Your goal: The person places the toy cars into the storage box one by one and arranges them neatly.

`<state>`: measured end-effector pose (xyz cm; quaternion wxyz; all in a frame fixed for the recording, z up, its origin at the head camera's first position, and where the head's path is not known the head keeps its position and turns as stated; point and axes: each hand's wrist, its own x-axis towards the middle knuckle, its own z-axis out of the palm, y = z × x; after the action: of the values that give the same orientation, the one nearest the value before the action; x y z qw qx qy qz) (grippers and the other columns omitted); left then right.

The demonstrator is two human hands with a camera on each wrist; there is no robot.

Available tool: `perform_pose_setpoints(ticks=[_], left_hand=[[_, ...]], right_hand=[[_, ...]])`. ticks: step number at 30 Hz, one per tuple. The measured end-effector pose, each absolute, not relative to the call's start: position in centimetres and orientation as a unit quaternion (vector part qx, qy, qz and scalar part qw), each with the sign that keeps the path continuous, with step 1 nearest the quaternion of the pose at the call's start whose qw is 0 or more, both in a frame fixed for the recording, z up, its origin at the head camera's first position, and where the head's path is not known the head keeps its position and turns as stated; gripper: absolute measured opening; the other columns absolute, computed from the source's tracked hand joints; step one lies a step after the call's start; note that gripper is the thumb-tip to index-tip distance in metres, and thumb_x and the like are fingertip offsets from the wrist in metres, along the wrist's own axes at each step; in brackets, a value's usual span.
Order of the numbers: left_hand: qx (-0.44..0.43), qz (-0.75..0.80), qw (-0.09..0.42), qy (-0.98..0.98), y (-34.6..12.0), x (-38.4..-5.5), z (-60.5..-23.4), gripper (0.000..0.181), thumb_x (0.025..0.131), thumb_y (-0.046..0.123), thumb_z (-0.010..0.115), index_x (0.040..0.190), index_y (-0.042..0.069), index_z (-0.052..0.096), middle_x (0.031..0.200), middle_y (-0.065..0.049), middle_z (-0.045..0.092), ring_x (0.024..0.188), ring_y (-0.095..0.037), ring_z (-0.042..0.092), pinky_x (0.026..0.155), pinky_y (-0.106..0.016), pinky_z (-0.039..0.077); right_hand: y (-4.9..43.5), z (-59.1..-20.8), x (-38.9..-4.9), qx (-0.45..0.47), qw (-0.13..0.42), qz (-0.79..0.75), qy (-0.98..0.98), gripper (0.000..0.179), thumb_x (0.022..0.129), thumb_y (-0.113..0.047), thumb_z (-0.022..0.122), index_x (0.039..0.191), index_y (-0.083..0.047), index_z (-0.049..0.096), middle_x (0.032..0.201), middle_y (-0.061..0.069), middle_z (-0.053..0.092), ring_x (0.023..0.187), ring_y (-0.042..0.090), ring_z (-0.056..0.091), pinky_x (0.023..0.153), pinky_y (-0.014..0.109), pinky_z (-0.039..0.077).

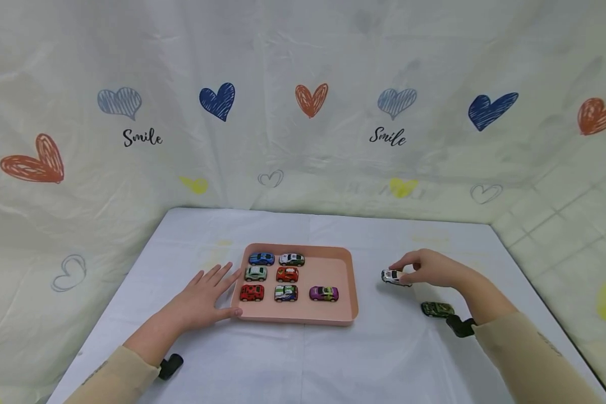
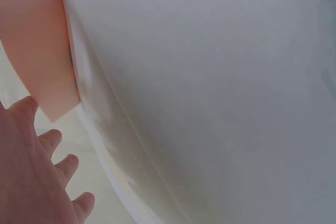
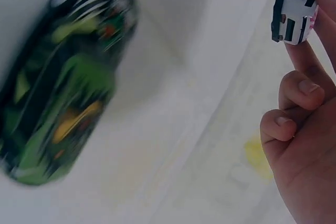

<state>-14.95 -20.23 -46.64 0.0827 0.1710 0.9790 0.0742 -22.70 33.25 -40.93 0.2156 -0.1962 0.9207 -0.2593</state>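
Note:
Between thumb and fingers, my right hand (image 1: pixel 434 269) pinches a white toy car (image 1: pixel 395 277), to the right of the pink tray. The same white toy car (image 3: pixel 294 11) shows at the top of the right wrist view, partly covered by the fingers. My left hand (image 1: pixel 202 297) lies spread at the left edge of the pink tray (image 1: pixel 328 317), its fingertips touching or close to the rim. Several toy cars sit in the tray, among them a blue car (image 1: pixel 261 258), a red car (image 1: pixel 252 293) and a purple car (image 1: pixel 324 293).
A green camouflage toy car (image 1: pixel 437 309) lies on the white-covered table (image 1: pixel 303 359), below my right wrist. A pale curtain (image 1: pixel 303 56) with printed hearts hangs behind the table. Black wrist straps or cameras (image 1: pixel 170 366) stick out near both sleeves.

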Motion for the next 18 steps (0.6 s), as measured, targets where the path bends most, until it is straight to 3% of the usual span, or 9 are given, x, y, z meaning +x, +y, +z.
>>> perform_pose_setpoints(ticks=[12,16,18], left_hand=[[0.168,0.076,0.090,0.979,-20.1,-14.8,-46.1,0.100,0.081,0.078,0.056,0.158,0.022,0.027,0.164,-0.010,0.020,0.149,-0.039,0.015,0.118,-0.062,0.011],[0.165,0.073,0.092,0.979,-20.1,-14.8,-46.1,0.098,0.082,0.076,0.057,0.159,0.022,0.026,0.165,-0.009,0.019,0.150,-0.038,0.014,0.118,-0.062,0.012],[0.165,0.070,0.091,0.980,-20.1,-14.8,-46.1,0.098,0.082,0.076,0.056,0.159,0.023,0.026,0.165,-0.008,0.018,0.150,-0.038,0.014,0.118,-0.062,0.012]], right_hand=[[28.0,-39.7,-24.2,-0.224,0.225,-0.285,0.904,0.034,0.089,-0.028,0.075,0.121,-0.020,0.073,0.119,0.001,0.067,0.089,0.017,0.060,0.076,0.034,0.051],[26.2,-39.7,-24.6,-0.232,0.220,-0.292,0.901,0.031,0.088,-0.028,0.076,0.119,-0.022,0.074,0.115,-0.002,0.068,0.095,0.019,0.058,0.077,0.035,0.051],[25.3,-39.8,-24.7,-0.239,0.216,-0.297,0.899,0.029,0.088,-0.029,0.076,0.116,-0.024,0.075,0.114,-0.004,0.068,0.104,0.023,0.058,0.084,0.039,0.051]])
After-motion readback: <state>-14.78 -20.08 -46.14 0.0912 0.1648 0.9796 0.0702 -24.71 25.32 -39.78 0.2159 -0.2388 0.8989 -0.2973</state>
